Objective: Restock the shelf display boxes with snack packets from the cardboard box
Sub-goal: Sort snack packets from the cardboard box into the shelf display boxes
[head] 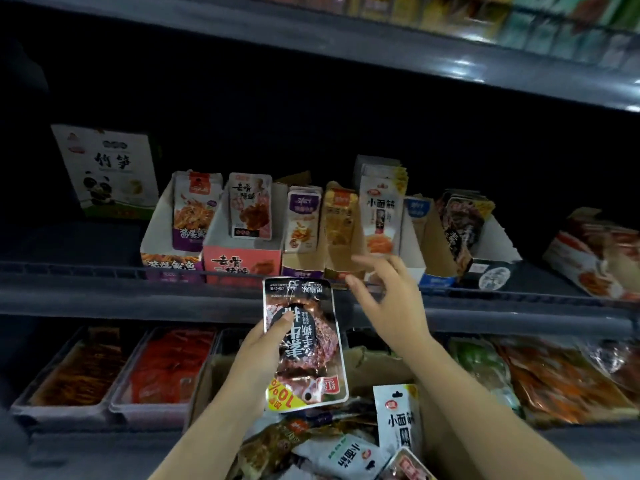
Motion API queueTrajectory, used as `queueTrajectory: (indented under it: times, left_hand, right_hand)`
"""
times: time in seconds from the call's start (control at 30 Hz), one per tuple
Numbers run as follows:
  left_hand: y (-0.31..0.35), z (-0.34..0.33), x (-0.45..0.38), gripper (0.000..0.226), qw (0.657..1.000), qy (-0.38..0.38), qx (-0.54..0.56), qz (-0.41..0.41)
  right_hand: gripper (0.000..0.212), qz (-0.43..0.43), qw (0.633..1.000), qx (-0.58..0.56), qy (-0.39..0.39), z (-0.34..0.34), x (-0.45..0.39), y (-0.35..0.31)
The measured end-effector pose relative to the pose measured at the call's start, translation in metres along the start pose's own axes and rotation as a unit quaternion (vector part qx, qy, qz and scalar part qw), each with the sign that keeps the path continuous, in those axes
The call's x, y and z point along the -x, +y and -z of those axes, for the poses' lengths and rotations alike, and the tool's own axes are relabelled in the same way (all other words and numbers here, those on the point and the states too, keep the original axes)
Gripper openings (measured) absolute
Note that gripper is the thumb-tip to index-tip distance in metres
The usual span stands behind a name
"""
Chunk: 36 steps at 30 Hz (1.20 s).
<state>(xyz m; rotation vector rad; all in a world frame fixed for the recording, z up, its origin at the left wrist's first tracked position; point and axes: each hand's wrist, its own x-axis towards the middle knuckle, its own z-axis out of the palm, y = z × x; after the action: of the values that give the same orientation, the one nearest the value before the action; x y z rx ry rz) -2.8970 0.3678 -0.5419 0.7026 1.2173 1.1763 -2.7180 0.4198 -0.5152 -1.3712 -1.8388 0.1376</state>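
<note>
We see the left hand (258, 355) gripping a dark packet (304, 344), thumb pressed across its front, fingers wrapped behind. The packet is upside down, its yellow corner at the bottom, held up just above the carton (367, 367) and just below the shelf rail (138, 289).

The right hand (388, 299) is released, fingers spread and holding nothing, up in front of the rail, right of the dark packet. Its fingertips (360, 261) reach the foot of the white packets (381, 216) standing in a display box above the rail; we cannot tell whether they touch.

Behind the rail runs a row of display boxes. Far left stands a panda box (107, 171), well apart from the hands. Next comes a purple box (173, 261), then a pink box (240, 263) directly above the dark packet. Right of the white packets sits a black box (485, 271) with dark packets leaning in it.

Down in the carton, below the dark packet, we have a loose heap of packets, among them a white one (398, 417) standing upright against the right wall. Left of the carton, under the rail, sit two trays (114, 408) of red and brown goods.
</note>
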Motion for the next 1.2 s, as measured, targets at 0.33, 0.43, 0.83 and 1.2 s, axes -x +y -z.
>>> queueTrajectory:
  times: [0.33,0.43,0.83,1.2]
  left_hand:
    - [0.019,-0.078,-0.006,0.017,0.99,-0.065,-0.06,-0.114]
    - [0.034,-0.095,-0.016,0.013,0.983,-0.093,-0.097,-0.123]
    - [0.078,-0.14,-0.051,0.038,0.869,-0.262,-0.42,-0.017]
    - [0.058,-0.157,-0.042,0.052,0.902,-0.26,-0.344,0.001]
  right_hand:
    - [0.042,-0.12,0.956,-0.249,-0.103,0.043,0.058,0.033]
    - [0.042,-0.129,0.96,-0.238,-0.066,0.059,0.052,0.046]
    - [0.023,-0.276,0.868,-0.402,0.099,0.096,0.042,0.103]
    - [0.016,-0.306,0.791,-0.516,0.119,0.099,0.046,0.115]
